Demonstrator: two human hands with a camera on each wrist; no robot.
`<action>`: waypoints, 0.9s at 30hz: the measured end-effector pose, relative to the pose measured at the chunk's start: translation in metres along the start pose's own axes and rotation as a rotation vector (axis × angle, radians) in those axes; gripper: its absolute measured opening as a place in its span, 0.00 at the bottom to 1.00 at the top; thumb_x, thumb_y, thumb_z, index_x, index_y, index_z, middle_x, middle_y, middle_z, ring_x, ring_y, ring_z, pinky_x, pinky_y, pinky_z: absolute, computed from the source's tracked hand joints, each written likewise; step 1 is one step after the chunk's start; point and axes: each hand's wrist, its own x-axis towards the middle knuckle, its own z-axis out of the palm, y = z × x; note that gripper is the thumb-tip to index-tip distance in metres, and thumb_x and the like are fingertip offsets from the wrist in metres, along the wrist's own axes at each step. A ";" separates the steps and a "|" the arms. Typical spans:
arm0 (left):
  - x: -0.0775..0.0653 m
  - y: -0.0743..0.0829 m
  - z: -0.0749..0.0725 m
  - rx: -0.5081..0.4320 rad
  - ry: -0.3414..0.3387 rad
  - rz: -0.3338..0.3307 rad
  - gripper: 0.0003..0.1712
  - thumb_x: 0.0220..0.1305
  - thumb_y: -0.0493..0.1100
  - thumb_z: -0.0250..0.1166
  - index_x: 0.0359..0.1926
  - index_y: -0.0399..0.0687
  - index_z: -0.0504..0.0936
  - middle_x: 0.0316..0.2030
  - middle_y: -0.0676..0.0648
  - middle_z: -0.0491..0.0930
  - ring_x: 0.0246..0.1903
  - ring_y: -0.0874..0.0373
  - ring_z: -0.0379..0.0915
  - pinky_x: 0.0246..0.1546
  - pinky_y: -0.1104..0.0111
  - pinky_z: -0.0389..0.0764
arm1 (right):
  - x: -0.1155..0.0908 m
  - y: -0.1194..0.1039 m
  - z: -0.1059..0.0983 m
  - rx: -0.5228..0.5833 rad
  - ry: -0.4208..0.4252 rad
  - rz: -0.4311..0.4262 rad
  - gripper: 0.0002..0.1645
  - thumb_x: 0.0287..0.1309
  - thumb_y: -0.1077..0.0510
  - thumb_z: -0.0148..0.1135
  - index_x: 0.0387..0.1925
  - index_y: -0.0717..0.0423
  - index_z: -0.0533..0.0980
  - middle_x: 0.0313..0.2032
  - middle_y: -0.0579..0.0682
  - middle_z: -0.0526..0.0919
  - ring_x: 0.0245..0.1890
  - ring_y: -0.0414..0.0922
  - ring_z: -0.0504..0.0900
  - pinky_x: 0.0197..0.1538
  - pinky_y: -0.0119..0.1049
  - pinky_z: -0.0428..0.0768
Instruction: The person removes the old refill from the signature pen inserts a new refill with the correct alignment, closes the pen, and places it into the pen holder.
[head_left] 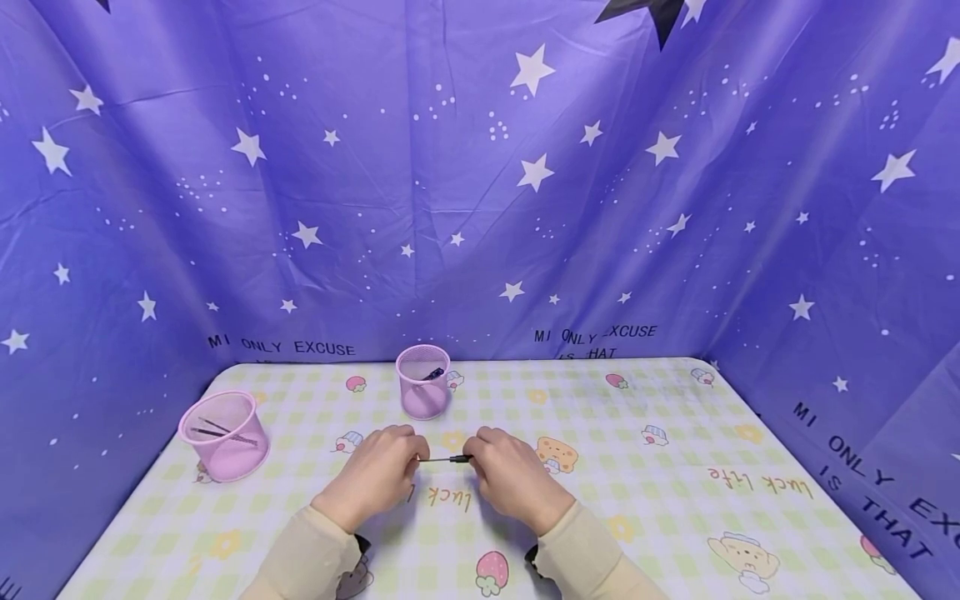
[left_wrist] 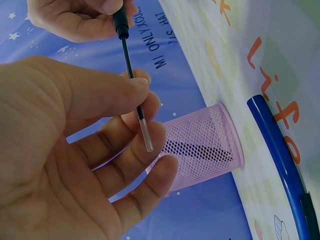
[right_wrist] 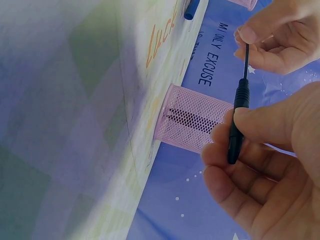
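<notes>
A thin black pen refill [left_wrist: 128, 60] with a clear tail end runs between both hands above the table. My left hand [head_left: 378, 471] pinches the refill between thumb and index finger, other fingers loosely bent below. The black ribbed front section of a pen [right_wrist: 242, 95] sits around the refill's other end. My right hand [head_left: 517, 479] pinches this section between thumb and fingers, its tapered tip pointing away from the left hand. In the left wrist view, a blue pen barrel [left_wrist: 280, 160] lies on the tablecloth; the hands hide it in the head view.
Beyond the hands stands a pink mesh pen cup [head_left: 423, 398] with a dark blue piece [head_left: 433, 374] inside. A second pink mesh cup [head_left: 234, 457], at the left, holds thin dark sticks [head_left: 210, 432]. A purple star-printed curtain [head_left: 480, 208] hangs around the checked tablecloth [head_left: 660, 500].
</notes>
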 end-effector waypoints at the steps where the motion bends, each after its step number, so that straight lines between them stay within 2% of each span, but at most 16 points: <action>1: 0.000 0.000 0.000 -0.001 0.001 0.000 0.12 0.46 0.29 0.63 0.29 0.51 0.83 0.26 0.57 0.75 0.30 0.60 0.73 0.33 0.64 0.74 | 0.000 0.000 0.000 0.001 -0.001 0.000 0.06 0.54 0.63 0.64 0.35 0.51 0.79 0.30 0.42 0.76 0.32 0.41 0.77 0.35 0.35 0.78; 10: 0.000 -0.003 -0.001 -0.001 0.010 0.005 0.13 0.46 0.28 0.63 0.28 0.51 0.83 0.25 0.58 0.75 0.29 0.60 0.73 0.33 0.64 0.74 | 0.000 0.000 0.000 0.003 -0.006 0.008 0.06 0.54 0.62 0.64 0.35 0.51 0.80 0.31 0.43 0.77 0.33 0.41 0.78 0.36 0.35 0.78; 27: 0.000 -0.003 -0.006 -0.020 -0.024 -0.024 0.12 0.47 0.29 0.62 0.29 0.49 0.83 0.25 0.53 0.77 0.29 0.57 0.74 0.34 0.62 0.74 | 0.000 0.001 -0.001 0.006 -0.009 0.006 0.05 0.54 0.62 0.64 0.34 0.51 0.79 0.30 0.42 0.76 0.32 0.40 0.77 0.35 0.35 0.78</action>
